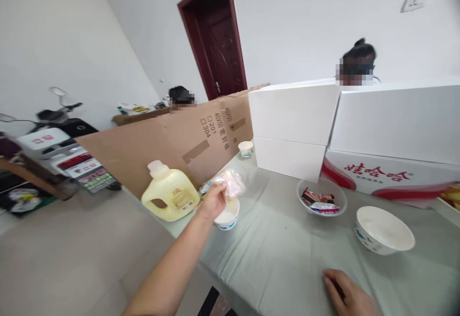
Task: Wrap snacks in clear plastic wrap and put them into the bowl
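Note:
My left hand [213, 202] is stretched out over a small white paper bowl [227, 219] at the table's left edge and grips a crinkled clear plastic packet [232, 183] above it. A yellow jug with a white cap [169, 192] stands just left of that bowl. My right hand [350, 294] lies flat on the grey-green tablecloth [283, 258] near the front edge, holding nothing. A larger white bowl [383, 230] sits beyond my right hand. A clear bowl with wrapped snacks [321, 197] stands between the two.
White boxes [294, 124] and a red-printed carton [388, 174] line the back of the table. A cardboard sheet [172, 148] stands along the left side, with a small cup [246, 148] near it. Two people sit behind these barriers. A scooter [53, 129] is parked at left.

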A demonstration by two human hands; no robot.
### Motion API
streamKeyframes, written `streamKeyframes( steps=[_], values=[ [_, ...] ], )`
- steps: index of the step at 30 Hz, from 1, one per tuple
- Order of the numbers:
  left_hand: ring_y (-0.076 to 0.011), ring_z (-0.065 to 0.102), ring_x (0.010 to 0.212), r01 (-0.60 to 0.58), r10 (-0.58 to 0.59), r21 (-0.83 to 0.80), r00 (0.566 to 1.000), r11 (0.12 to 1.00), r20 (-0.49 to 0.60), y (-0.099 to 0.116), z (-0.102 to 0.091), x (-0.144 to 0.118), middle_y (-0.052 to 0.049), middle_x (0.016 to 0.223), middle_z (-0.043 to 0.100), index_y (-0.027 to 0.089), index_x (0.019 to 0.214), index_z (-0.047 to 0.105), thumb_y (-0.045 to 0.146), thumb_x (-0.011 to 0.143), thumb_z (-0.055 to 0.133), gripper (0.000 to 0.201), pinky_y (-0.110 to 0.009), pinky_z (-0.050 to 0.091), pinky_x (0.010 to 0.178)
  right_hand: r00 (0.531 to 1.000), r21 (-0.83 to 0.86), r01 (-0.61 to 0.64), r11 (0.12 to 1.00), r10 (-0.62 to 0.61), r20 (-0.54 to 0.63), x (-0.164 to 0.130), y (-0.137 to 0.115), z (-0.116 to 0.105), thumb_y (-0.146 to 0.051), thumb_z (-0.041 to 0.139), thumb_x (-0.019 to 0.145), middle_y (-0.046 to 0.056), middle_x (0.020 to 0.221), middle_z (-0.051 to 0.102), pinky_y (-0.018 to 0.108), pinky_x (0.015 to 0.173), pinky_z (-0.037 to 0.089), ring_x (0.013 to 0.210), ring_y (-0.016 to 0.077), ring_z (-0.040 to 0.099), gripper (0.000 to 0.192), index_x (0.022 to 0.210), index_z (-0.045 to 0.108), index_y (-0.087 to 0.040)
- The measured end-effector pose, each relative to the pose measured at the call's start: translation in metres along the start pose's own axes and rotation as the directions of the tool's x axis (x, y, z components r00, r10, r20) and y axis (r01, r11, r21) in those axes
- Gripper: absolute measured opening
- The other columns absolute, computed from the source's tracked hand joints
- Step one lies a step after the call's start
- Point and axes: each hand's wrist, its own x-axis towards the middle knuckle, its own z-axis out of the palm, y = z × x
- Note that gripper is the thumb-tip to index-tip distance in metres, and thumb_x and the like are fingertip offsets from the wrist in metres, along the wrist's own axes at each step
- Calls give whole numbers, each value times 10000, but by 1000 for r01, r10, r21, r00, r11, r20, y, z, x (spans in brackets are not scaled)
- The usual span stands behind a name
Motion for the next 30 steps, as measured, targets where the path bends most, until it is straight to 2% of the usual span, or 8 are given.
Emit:
streamKeyframes(
  steps=[5,8,11,15,21,24,27,30],
  values=[
    [-215,665,863,288,-166,-230,885,930,434,-47,109,-98,-63,987,672,208,1166,547,448,684,751,575,-329,542,741,995,521,-103,847,81,65,-16,-51,3,-586,465,870,109,1122,635,294,567,534,802,198,681,569,1313,426,-232],
    [-210,657,902,227,-128,-140,853,964,506,-73,146,-149,-66,1083,643,260,1303,418,470,755,700,651,-319,544,749,992,596,-46,801,106,-66,-15,-68,-10,-559,566,826,113,1109,605,285,542,527,743,170,650,599,1294,414,-218],
    [-250,633,977,-71,-7,129,854,989,520,-97,155,-171,-90,1094,621,238,1223,512,396,803,656,471,-402,532,846,933,437,-64,897,209,-293,-17,-56,-39,-526,549,826,118,1074,614,320,621,546,764,177,634,480,1165,504,-189],
    [-303,575,1073,-486,240,461,835,743,494,-117,141,-171,-113,1138,577,222,1179,565,295,792,651,403,-492,496,916,908,-94,-209,973,158,-389,-45,-17,-84,-419,489,850,115,1081,638,404,846,504,955,239,620,315,1039,604,-194],
    [-271,543,1116,-689,325,374,660,621,677,-102,143,-162,-116,1227,537,236,1302,473,197,844,585,473,-441,502,928,861,-684,-507,524,335,-382,-87,20,-118,-248,520,833,121,971,650,458,758,451,939,334,607,186,965,638,-193],
    [-255,549,1069,-708,323,299,601,639,732,-95,161,-163,-109,1215,533,245,1238,537,166,838,588,411,-417,524,881,898,-687,-437,580,315,-306,-78,7,-115,-197,430,892,111,932,644,411,760,456,880,279,624,202,958,620,-178],
    [-235,551,1022,-709,353,238,578,664,736,-98,174,-165,-88,1109,567,242,1068,630,124,857,554,253,-397,530,849,965,-570,-225,790,101,-241,-57,-27,-96,-230,331,960,92,1061,614,316,749,473,870,194,630,292,1109,581,-207],
    [-226,547,1010,-694,388,194,586,693,711,-105,177,-167,-82,1044,578,235,994,650,106,885,502,225,-397,529,839,990,-557,-26,830,-54,-127,-37,-63,-68,-231,340,967,60,1037,613,281,680,470,800,171,634,318,1179,576,-252]
  ],
)
